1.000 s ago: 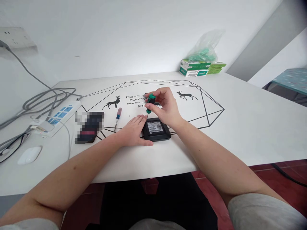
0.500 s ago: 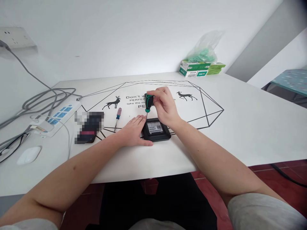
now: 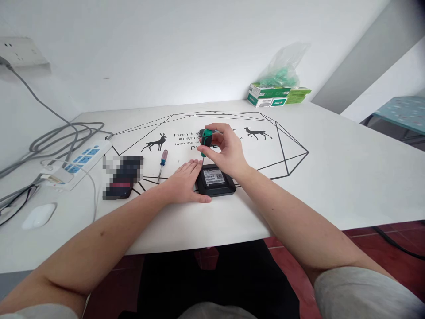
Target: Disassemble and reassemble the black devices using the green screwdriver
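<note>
A small black box (image 3: 215, 180) with a white label lies flat on the white table (image 3: 332, 173). My left hand (image 3: 184, 181) rests flat on the table, its fingers pressed against the box's left edge. My right hand (image 3: 226, 148) grips a green-handled screwdriver (image 3: 206, 142) upright by its handle. The tip points down at the box's far left corner. A red-and-blue screwdriver (image 3: 163, 162) lies loose on the table to the left of my left hand.
A blurred dark object (image 3: 123, 177) lies left of the screwdrivers. A white power strip (image 3: 81, 161) with grey cables and a white mouse (image 3: 38, 215) sit at the far left. Green boxes (image 3: 270, 95) with a plastic bag stand at the back.
My right hand has turned the green screwdriver in its fingers, the handle tilting slightly from side to side. The left hand and the box stay where they were.
</note>
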`<state>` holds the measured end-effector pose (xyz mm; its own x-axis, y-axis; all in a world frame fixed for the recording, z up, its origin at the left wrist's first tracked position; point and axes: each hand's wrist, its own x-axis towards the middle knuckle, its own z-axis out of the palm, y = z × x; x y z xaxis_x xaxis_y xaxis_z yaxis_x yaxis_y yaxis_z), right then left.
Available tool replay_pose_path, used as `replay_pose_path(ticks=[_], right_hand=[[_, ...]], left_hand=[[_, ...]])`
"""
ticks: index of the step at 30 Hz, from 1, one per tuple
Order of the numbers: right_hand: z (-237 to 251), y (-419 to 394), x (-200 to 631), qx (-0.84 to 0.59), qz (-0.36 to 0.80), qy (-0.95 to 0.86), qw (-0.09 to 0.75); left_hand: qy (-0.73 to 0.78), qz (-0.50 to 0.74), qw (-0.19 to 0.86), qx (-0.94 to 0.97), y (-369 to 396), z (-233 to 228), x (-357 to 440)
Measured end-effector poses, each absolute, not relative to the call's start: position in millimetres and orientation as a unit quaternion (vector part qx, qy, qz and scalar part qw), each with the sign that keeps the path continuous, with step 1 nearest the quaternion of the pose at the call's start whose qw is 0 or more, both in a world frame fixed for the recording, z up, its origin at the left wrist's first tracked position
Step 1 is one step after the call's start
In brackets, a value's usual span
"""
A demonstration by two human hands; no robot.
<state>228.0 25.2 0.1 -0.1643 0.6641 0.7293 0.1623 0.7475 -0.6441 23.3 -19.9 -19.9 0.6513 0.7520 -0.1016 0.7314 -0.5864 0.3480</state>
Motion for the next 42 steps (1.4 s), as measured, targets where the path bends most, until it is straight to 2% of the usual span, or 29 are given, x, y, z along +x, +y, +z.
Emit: replay_pose_path(ticks=[4, 13, 35, 42], right_hand=[[0.9, 22.1, 228.2, -0.253, 0.236, -0.744, 0.571], [5.7, 29.8, 235.0, -0.255, 0.122, -0.762, 0.583], [3.0, 24.4, 231.8, -0.263, 0.237, -0.758, 0.548], [7.0, 24.4, 232.3, -0.276, 0.212, -0.763, 0.545]], left_hand=[[0.418, 0.015, 0.182, 0.89, -20.5, -18.6, 23.0], [0.402, 0.0, 0.167, 0.9, -18.2, -16.8, 18.5], [0.426, 0.0, 0.202, 0.882, -18.9, -14.4, 20.2], [0.415, -0.002, 0.186, 0.891, -18.4, -14.4, 19.8]])
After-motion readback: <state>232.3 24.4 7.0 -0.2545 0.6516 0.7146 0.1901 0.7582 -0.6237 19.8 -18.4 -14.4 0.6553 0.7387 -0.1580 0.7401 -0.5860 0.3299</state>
